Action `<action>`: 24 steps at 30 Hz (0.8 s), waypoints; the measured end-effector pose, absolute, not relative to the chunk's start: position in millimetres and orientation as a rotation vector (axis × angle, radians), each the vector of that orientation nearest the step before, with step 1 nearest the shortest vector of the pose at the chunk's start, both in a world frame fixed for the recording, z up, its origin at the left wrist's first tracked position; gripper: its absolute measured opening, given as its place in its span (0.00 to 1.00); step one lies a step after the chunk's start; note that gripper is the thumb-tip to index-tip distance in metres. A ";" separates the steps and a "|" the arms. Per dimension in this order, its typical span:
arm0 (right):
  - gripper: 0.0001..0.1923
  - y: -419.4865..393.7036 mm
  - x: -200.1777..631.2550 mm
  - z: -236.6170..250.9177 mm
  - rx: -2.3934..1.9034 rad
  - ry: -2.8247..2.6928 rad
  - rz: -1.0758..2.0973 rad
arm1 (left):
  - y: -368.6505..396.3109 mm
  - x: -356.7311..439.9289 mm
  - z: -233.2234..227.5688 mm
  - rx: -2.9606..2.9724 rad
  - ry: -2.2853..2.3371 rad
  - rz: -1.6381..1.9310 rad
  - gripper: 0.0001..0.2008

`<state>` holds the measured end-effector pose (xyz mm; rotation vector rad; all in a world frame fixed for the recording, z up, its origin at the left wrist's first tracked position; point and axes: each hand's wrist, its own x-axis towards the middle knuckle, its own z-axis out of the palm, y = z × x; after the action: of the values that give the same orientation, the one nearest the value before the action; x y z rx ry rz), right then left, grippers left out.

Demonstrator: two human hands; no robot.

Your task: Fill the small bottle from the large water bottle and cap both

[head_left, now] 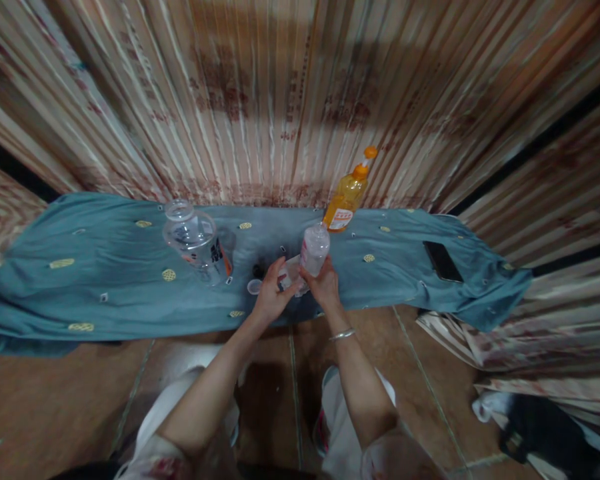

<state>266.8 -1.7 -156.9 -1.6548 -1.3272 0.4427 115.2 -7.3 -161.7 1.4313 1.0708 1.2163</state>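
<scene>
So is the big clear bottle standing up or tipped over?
Standing up: the big clear bottle has its base on the teal cloth and its neck uppermost.

A small, clear plastic bottle (314, 248), cloudy white in look with faint pinkish marking on its side, is held with its broad rounded end pointing away from the wearer; its near end is hidden. Just beside it, a shallow, pale translucent container (292, 268) is held low, partly covered; what it contains is too blurred to tell.
</scene>
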 end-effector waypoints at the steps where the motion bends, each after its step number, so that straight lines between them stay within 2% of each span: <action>1: 0.35 -2.5 267.6 -155.5 -1.621 -1.340 0.465 | -3.5 122.7 -163.3 1.413 1.058 1.216 0.40; 6: 0.36 -7.2 275.2 -147.9 -1.595 -1.405 0.579 | 10.3 149.2 -166.3 1.333 1.028 1.211 0.47; 15: 0.33 -9.6 286.3 -145.3 -1.498 -1.550 0.605 | 18.4 164.7 -176.0 1.360 0.951 1.214 0.47; 24: 0.34 -2.8 299.9 -164.8 -1.543 -1.600 0.514 | 29.5 177.7 -181.9 1.349 0.962 1.259 0.49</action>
<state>299.9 -2.8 -164.8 -1.5429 -1.6001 0.5139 177.7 29.5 -181.9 1.3492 0.9621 1.2591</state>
